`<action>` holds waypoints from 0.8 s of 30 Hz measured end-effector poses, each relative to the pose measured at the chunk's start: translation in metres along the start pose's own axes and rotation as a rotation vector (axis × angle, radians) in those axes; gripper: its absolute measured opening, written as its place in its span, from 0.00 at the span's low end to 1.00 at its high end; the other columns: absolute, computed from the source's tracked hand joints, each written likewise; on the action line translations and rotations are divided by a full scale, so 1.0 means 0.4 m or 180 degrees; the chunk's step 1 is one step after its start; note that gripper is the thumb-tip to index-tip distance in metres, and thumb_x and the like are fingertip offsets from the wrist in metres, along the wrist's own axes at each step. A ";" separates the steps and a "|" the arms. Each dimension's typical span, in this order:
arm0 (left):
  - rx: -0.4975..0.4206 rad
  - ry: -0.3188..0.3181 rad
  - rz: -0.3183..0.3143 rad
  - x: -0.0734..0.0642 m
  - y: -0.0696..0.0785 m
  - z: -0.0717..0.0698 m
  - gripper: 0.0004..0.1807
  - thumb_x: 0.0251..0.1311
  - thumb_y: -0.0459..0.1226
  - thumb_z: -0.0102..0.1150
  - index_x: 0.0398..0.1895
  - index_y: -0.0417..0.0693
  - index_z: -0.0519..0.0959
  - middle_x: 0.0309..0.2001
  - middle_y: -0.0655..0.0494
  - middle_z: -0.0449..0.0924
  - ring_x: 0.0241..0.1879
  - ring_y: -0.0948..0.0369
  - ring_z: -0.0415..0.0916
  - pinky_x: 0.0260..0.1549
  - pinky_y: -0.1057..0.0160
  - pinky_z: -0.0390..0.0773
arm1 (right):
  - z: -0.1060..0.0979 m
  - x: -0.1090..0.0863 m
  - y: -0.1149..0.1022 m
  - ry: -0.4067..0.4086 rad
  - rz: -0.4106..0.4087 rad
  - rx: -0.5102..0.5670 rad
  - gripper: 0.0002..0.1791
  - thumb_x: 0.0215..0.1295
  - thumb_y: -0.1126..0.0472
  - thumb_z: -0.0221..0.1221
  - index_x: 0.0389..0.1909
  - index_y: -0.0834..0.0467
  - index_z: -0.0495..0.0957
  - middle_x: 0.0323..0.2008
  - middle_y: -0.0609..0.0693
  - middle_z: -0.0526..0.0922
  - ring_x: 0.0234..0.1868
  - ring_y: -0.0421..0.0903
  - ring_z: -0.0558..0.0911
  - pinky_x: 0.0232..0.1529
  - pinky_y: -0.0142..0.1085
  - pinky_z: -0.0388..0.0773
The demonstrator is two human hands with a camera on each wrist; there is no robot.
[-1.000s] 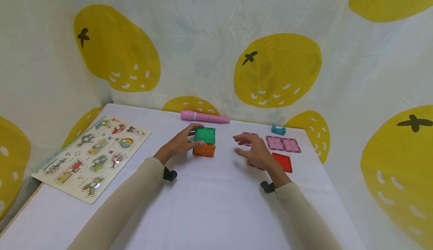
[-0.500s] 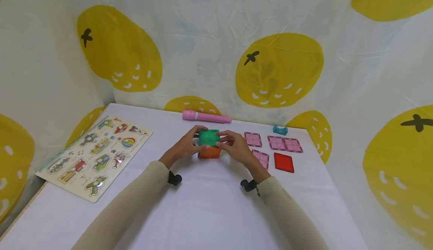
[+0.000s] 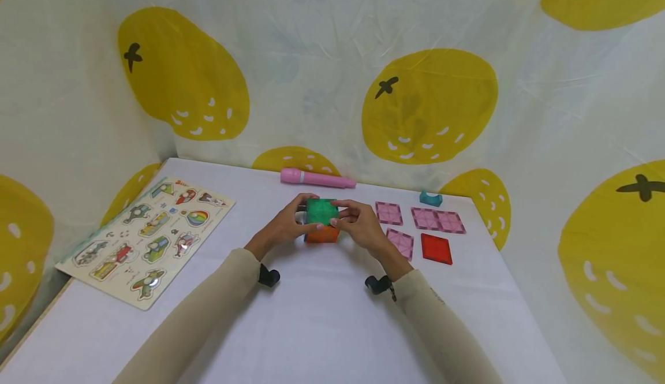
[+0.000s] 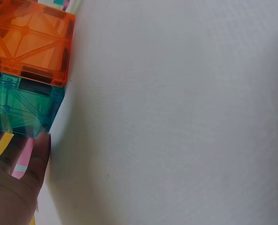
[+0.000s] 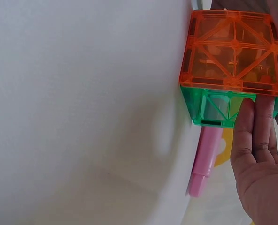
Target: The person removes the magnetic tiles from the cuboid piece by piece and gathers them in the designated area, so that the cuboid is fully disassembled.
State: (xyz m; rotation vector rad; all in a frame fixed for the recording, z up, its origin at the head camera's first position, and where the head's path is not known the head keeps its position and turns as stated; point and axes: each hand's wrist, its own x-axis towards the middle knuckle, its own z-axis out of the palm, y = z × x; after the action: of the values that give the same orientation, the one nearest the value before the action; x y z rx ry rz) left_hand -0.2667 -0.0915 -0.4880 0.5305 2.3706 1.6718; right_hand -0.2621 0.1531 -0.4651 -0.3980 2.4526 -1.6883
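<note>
A cube of see-through magnetic tiles stands on the white table in the head view. Its top is a green tile, and an orange tile faces me. My left hand grips the cube from the left, thumb along the front edge of the top. From the right, my right hand holds it with thumb and fingers. In the right wrist view, the right hand's fingers touch the green side below the orange face. The left wrist view shows left fingertips against the green side.
Right of the cube lie several pink tiles and a red tile. A teal curved piece sits behind them. Along the back edge lies a pink rod. A picture puzzle board occupies the table's left side.
My right hand has moved left from above the pink tiles to the cube and now holds its right side. My left hand has kept its grip on the cube.
</note>
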 end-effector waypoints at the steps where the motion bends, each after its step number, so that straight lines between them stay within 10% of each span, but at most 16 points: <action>1: 0.0011 -0.0003 -0.0020 -0.001 0.001 0.000 0.43 0.63 0.50 0.76 0.78 0.61 0.63 0.76 0.54 0.67 0.78 0.45 0.63 0.72 0.38 0.73 | 0.000 0.000 -0.001 0.0008 -0.0015 0.0014 0.26 0.68 0.64 0.72 0.66 0.49 0.83 0.48 0.59 0.86 0.41 0.46 0.85 0.47 0.42 0.89; 10: 0.0084 -0.0014 -0.0151 -0.001 -0.003 -0.001 0.41 0.65 0.51 0.74 0.76 0.59 0.62 0.76 0.53 0.66 0.80 0.46 0.62 0.74 0.41 0.71 | 0.012 0.000 0.004 0.0177 -0.0289 -0.0008 0.27 0.68 0.65 0.71 0.66 0.43 0.84 0.48 0.59 0.85 0.38 0.48 0.83 0.35 0.28 0.83; 18: 0.0041 -0.0050 -0.0142 0.002 -0.006 0.002 0.44 0.65 0.51 0.74 0.78 0.59 0.60 0.78 0.52 0.65 0.79 0.47 0.61 0.74 0.41 0.71 | 0.025 -0.012 0.004 0.0407 -0.0356 0.0138 0.29 0.68 0.66 0.71 0.65 0.36 0.84 0.49 0.56 0.84 0.38 0.52 0.87 0.44 0.46 0.90; 24: 0.0034 -0.0044 -0.0138 0.000 -0.008 0.000 0.46 0.66 0.50 0.73 0.81 0.59 0.57 0.80 0.49 0.62 0.80 0.45 0.60 0.75 0.40 0.70 | 0.017 -0.007 -0.004 0.0528 -0.0445 0.0499 0.31 0.68 0.68 0.70 0.67 0.39 0.82 0.52 0.64 0.81 0.41 0.69 0.87 0.38 0.33 0.85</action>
State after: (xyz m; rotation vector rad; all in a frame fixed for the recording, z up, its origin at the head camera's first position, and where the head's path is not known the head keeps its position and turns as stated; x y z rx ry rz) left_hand -0.2673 -0.0922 -0.4909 0.4873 2.3653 1.6328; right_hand -0.2576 0.1474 -0.4663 -0.4352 2.4308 -2.0313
